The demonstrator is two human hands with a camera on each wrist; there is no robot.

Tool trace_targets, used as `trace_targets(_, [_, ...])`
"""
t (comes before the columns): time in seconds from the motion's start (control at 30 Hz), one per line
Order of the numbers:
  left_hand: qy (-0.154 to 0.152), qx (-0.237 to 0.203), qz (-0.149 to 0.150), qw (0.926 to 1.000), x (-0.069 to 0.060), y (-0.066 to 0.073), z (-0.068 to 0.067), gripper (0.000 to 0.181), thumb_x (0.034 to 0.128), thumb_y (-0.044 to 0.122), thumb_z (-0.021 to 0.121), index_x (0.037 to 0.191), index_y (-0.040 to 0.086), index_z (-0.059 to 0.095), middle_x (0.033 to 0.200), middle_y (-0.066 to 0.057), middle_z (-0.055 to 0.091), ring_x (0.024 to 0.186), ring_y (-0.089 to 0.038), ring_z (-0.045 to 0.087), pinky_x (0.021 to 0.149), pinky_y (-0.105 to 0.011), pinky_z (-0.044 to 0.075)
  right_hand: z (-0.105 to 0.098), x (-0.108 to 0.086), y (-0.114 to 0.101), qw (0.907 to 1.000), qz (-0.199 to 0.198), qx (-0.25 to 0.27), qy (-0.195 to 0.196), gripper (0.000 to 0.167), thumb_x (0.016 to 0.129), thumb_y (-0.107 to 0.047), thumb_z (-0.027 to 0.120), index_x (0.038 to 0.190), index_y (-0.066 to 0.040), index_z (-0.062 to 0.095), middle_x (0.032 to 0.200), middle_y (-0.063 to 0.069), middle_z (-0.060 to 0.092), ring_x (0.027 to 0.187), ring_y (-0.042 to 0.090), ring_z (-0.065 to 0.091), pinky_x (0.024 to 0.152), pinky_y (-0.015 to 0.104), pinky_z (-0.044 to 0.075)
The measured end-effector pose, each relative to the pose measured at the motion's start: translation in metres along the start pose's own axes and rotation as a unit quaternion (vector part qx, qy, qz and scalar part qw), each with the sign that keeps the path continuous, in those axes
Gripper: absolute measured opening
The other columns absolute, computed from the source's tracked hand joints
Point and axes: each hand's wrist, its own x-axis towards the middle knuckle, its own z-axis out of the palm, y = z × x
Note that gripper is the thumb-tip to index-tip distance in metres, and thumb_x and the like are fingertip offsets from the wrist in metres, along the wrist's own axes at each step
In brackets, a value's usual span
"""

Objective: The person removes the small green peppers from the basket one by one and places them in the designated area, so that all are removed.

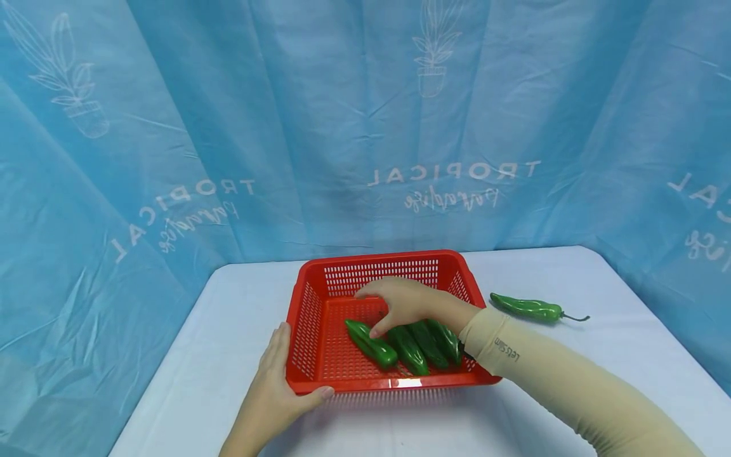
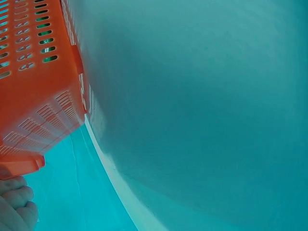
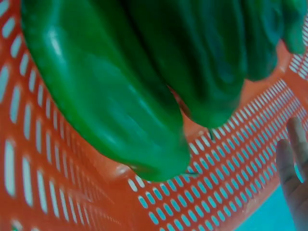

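Your right grip (image 1: 402, 301), loosely spread and holding nothing, hovers over the red basket (image 1: 388, 257), where at least four green peppers (image 1: 374, 346) already lie; your straight-fingered left grip (image 1: 273, 384) touches its corner. One pepper (image 1: 528, 308) is left on the bench (image 1: 599, 279).

- The left hand (image 1: 276, 377) lies along the basket's (image 1: 379, 258) left edge, fingers together and stretched forward, thumb spread round the front-left corner.
- The left forearm (image 1: 244, 435) is bare.
- The right hand (image 1: 402, 299) arches over the middle, knuckles up, fingers toward the left edge, thumb hanging apart.
- The right arm (image 1: 562, 384), sleeved in beige, slants across the right edge.
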Motion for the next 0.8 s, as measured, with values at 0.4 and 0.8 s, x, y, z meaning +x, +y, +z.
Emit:
trace_targets(0.4, [0.000, -0.004, 0.002, 1.0000, 0.000, -0.001, 0.000, 0.138, 0.0603, 0.081, 0.074, 0.161, 0.014, 0.007, 0.167, -0.011, 0.012, 0.152, -0.037, 0.019, 0.106, -0.067, 0.039, 0.022, 0.005, 0.002, 0.9940, -0.014, -0.053, -0.094, 0.086, 0.069, -0.052, 0.087, 0.145, -0.037, 0.049, 0.134, -0.016, 0.059, 0.113, 0.011, 0.053, 0.098, 0.036, 0.049])
trace_targets(0.8, [-0.003, -0.002, 0.001, 1.0000, 0.000, 0.000, -0.001, 0.139, 0.0596, 0.082, 0.073, 0.161, 0.013, 0.007, 0.167, -0.011, 0.012, 0.152, -0.038, 0.018, 0.106, -0.067, 0.038, 0.025, 0.016, -0.014, 0.9833, -0.003, -0.020, -0.181, 0.090, 0.070, -0.051, 0.086, 0.147, -0.050, 0.038, 0.140, -0.013, 0.052, 0.115, 0.010, 0.049, 0.097, 0.034, 0.047])
